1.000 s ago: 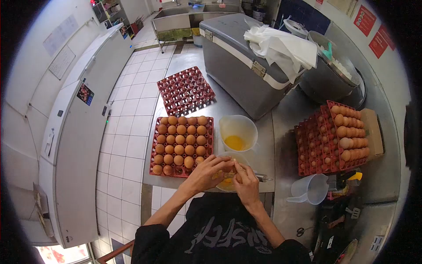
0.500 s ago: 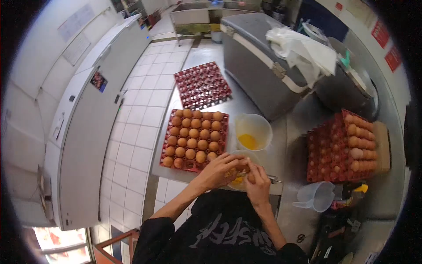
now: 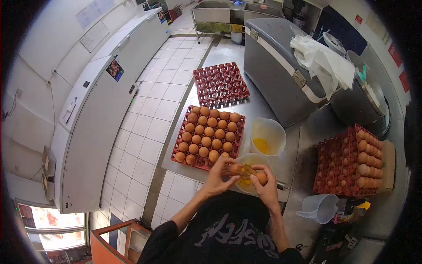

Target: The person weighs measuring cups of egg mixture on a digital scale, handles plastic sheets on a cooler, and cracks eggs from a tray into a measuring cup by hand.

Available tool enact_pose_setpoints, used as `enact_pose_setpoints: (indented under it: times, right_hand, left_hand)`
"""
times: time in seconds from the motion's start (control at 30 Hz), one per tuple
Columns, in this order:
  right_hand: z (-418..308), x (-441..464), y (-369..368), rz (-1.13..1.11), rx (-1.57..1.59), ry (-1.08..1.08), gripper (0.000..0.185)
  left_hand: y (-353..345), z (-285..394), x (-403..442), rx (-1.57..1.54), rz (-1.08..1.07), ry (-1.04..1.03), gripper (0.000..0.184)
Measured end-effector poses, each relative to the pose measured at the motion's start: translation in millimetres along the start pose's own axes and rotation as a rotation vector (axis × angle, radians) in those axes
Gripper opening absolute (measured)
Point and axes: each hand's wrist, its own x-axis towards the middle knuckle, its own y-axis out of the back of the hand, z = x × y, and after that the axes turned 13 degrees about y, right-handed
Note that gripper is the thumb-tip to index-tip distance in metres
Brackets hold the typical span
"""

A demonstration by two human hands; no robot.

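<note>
Pinching a brown left egg [image 3: 236,169] between thumb and fingers, the left hand [image 3: 216,177] has its grip closed on it; whether the shell is whole, I cannot tell. The right hand [image 3: 266,187] grips a brown right egg [image 3: 262,177], close by at about four o'clock from the first. Both hands are over the near jug [image 3: 265,163], a translucent one with yellow egg in it. A whisk [image 3: 280,186] lies across this jug, its wire loops partly behind the fingers and its metal handle pointing to four o'clock.

From the hands, at one o'clock just beyond the near jug, the far jug [image 3: 278,136] holds more yellow liquid. At eleven o'clock, the egg tray [image 3: 241,137] carries rows of brown eggs on the steel desk [image 3: 176,162], its near right corner close to the left hand. Beyond it, nearer twelve, is a red lattice tray [image 3: 220,83].

Farther out at one o'clock is a grey cooler [image 3: 274,72], with a white bag [image 3: 323,61] draped over its lid. A big pot [image 3: 354,103] is at two o'clock, stacked trays [image 3: 336,167] of eggs at three, and a clear jug [image 3: 320,208] at four. Away at ten o'clock, past the tiled floor [image 3: 147,116], runs a white freezer [image 3: 94,143]; at twelve is a sink [image 3: 213,15].
</note>
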Motion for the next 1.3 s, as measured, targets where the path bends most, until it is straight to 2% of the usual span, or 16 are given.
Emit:
enact_pose_setpoints:
  times: [0.07,0.1,0.17,0.3,0.4,0.57,0.67,0.73,0.83,0.87,0.97,1.03,1.07,1.13,1.27,1.3]
  right_hand:
    - [6,2,-4,0.046,0.016,0.020,0.023]
    - [7,2,-6,0.090,0.029,0.036,0.022]
    - [1,4,-3,0.084,0.099,-0.099,0.020]
    - [-11,5,-1,0.062,0.336,-0.430,0.014]
    - [7,-1,-8,0.104,0.309,-0.285,0.019]
    - [4,-2,-9,0.094,0.450,-0.439,0.027]
    - [3,-1,-12,0.053,0.474,-0.445,0.027]
    - [4,-4,-10,0.037,0.464,-0.434,0.025]
    - [4,-9,-16,0.050,0.369,-0.361,0.022]
    - [3,3,-15,0.049,0.414,-0.406,0.022]
    - [-4,9,-24,-0.027,0.405,-0.451,0.022]
    - [0,23,-19,-0.169,0.352,-0.413,0.023]
    - [10,25,-21,-0.178,0.381,-0.425,0.022]
    - [15,30,-20,-0.163,0.324,-0.491,0.021]
    - [17,37,-22,-0.130,0.372,-0.444,0.019]
    - [18,38,-19,-0.119,0.374,-0.439,0.019]
  left_hand:
    - [12,-9,-5,0.115,0.372,-0.154,0.040]
    - [24,-19,-7,0.121,0.370,-0.158,0.040]
    - [51,-39,-13,0.617,0.669,-0.266,0.047]
    - [74,-48,-10,1.168,0.768,-0.225,0.063]
    - [76,-38,-13,1.131,0.796,-0.248,0.065]
    - [109,-26,-30,1.266,0.623,-0.201,0.061]
    - [103,-38,-48,1.002,0.597,-0.156,0.055]
    - [87,-118,-69,0.547,1.085,0.006,0.053]
    - [107,-304,-63,-0.968,1.268,0.376,0.068]
    - [138,-336,-69,-0.968,1.311,0.384,0.068]
    - [214,-371,-22,-1.318,0.527,-0.236,0.090]
    - [192,-225,1,-1.238,0.707,0.019,0.095]
    - [192,-201,8,-1.251,0.708,-0.018,0.095]
    - [171,-192,9,-1.211,0.900,0.218,0.095]
    - [130,-233,-4,-1.035,1.095,0.253,0.081]
    - [115,-226,-9,-0.710,1.256,0.259,0.076]
